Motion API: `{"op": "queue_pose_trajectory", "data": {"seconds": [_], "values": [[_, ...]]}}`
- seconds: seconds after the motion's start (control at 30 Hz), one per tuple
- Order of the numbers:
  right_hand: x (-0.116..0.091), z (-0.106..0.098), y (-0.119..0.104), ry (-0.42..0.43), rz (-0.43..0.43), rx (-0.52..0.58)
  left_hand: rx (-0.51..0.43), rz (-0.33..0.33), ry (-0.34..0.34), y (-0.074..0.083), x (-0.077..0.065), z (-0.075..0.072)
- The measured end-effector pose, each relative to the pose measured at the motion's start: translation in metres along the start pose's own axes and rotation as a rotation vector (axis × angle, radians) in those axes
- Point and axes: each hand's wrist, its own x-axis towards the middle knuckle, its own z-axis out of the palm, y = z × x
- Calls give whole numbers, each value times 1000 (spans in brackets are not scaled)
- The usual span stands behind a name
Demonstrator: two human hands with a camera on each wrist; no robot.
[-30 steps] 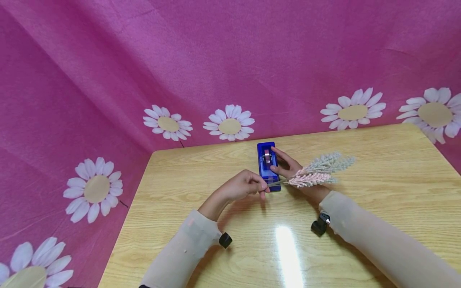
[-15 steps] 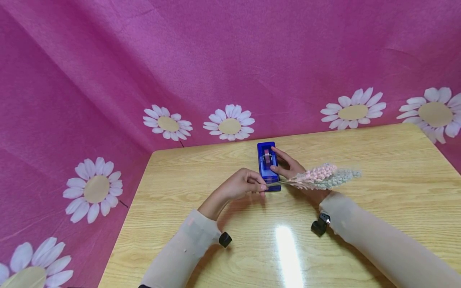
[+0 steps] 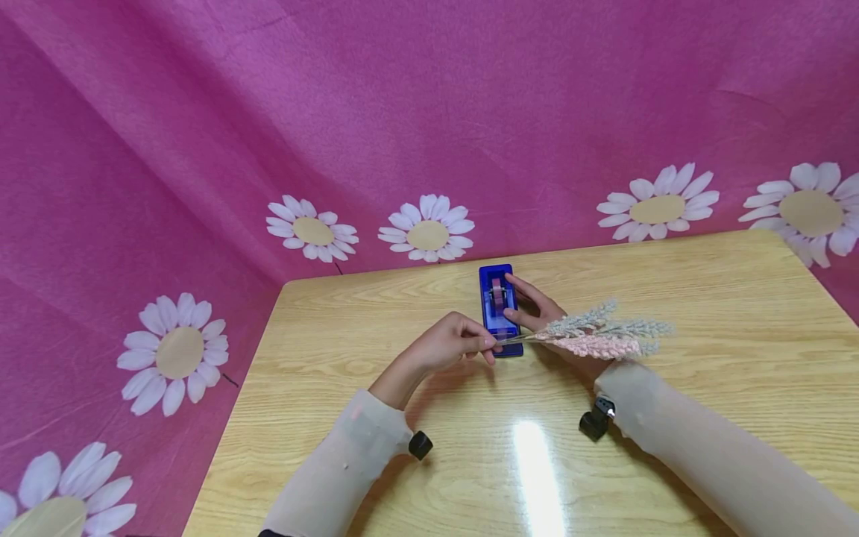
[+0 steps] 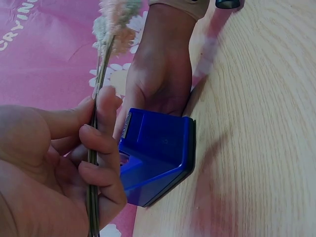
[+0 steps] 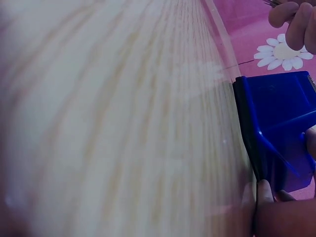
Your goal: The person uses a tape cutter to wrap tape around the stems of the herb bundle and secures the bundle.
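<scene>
Between thumb and fingers, my left hand [image 3: 451, 344] pinches the thin stems of a small bunch of artificial flowers [image 3: 600, 346], pink and pale grey-green. In the left wrist view the stems [image 4: 92, 197] run across the curled fingers, with the fluffy heads at the top. Below the stems stands a blue tape dispenser [image 3: 498, 322] on the table, a roll of tape [image 3: 497, 292] in its middle. My right hand [image 3: 539, 307] grips the dispenser's right side, thumb and fingers spread along it. The flower heads pass over the right wrist in the head view.
The wooden table [image 3: 349, 313] ends at the back and left against a magenta cloth [image 3: 470, 112] printed with white daisies. A bright light reflection lies on the tabletop in front of the hands. Each wrist carries a small black camera [image 3: 420, 446].
The flower bunch has turned about its stems: the pink head swung to the upper side, then back to the lower side. My left fingers shifted slightly; the right hand and dispenser stayed put.
</scene>
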Motion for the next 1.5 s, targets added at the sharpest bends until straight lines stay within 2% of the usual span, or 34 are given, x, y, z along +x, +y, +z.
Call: {"op": "queue_pose_trajectory", "data": {"seconds": [0.13, 0.23, 0.27, 0.4, 0.5, 0.6, 0.8, 0.93, 1.1, 1.17, 1.3, 1.5], "values": [[-3, 1, -6, -7, -9, -25, 21, 8, 12, -1, 1, 0], [-13, 2, -23, -34, 45, -25, 26, 15, 18, -2, 2, 0], [-16, 3, -29, -42, 61, -22, 15, 14, 19, -2, 2, 0], [-21, 6, -37, -23, 37, 6, -44, -4, 20, -3, 3, 0], [-19, 6, -30, -12, 4, -10, -52, -1, 25, -5, 5, -1], [-18, 5, -24, -22, 11, -23, -56, 15, 28, -6, 5, -2], [-13, 9, -22, 56, -67, -7, -87, 24, 28, -6, 6, -3], [-12, 9, -18, 51, -18, 20, -66, 7, 32, -5, 7, -2], [-4, 10, 0, 72, -23, 107, -27, 9, 33, -5, 8, -1], [-5, 10, -2, 70, -41, 123, -9, 17, 34, -5, 8, -2], [-9, 8, -12, 50, -66, 82, 6, 16, 36, -6, 9, -2], [-14, 1, -7, -27, 26, -16, -37, 2, 35, -7, 10, -3]]}}
